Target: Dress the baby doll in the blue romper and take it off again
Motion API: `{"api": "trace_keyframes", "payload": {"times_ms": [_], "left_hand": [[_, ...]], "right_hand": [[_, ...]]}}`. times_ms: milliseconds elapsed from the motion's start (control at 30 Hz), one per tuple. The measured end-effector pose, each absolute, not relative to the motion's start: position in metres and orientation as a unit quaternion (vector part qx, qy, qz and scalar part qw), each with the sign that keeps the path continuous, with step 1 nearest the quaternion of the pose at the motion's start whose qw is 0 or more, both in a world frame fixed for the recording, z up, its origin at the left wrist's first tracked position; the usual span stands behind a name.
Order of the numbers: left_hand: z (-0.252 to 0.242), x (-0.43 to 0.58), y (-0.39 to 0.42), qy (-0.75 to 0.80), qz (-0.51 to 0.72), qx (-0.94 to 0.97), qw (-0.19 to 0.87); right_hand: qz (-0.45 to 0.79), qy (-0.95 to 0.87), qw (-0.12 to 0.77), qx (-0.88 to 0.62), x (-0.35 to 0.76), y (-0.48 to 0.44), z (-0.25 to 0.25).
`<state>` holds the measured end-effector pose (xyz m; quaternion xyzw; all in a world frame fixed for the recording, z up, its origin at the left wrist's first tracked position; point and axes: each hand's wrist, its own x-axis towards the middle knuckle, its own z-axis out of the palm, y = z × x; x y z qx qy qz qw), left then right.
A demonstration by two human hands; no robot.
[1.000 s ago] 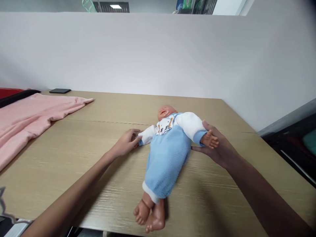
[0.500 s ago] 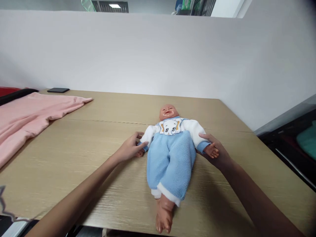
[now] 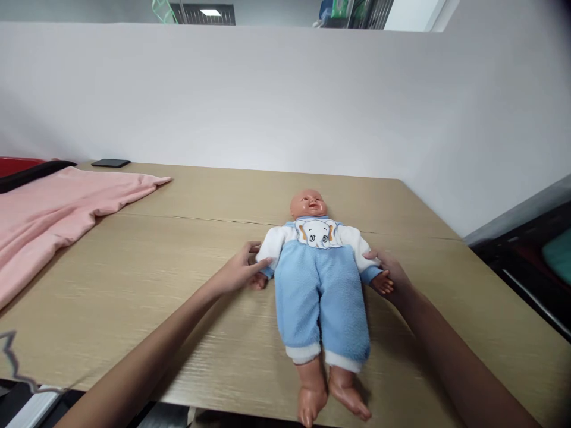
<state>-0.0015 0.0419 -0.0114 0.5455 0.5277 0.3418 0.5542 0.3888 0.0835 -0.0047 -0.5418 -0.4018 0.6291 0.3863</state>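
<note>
A baby doll (image 3: 321, 291) lies face up on the wooden table, its head away from me and its bare feet at the near edge. It wears a blue and white fleece outfit with an elephant face (image 3: 317, 233) on the chest. My left hand (image 3: 238, 268) is closed around the doll's sleeve at the left, thumb on top. At the other side, my right hand (image 3: 393, 274) grips the right-hand sleeve near its blue cuff, its fingers partly hidden behind the doll's arm. Both legs are apart, side by side.
Pink cloth (image 3: 66, 208) spreads over the left of the table (image 3: 191, 333). Behind it lie a flat black phone-like object (image 3: 110, 163) and a red item with a black edge (image 3: 20, 166). A white partition (image 3: 285, 101) borders the far side; a dark chair-like object (image 3: 526, 267) stands right.
The doll's body has turned flatter onto the table, and its legs, overlapped before, now lie apart and further right. Its head has rolled slightly right. Both hands keep their hold on the sleeves.
</note>
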Motion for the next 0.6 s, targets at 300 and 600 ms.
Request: {"api": "trace_keyframes", "payload": {"times_ms": [300,600], "left_hand": [[-0.023,0.025,0.020,0.493,0.348,0.522,0.603],[-0.020,0.027,-0.118,0.502,0.367,0.528,0.578]], "right_hand": [[0.626,-0.393,0.330,-0.587,0.379,0.066,0.004],[0.612,-0.442,0.285,-0.590,0.382,-0.009,0.026]]}}
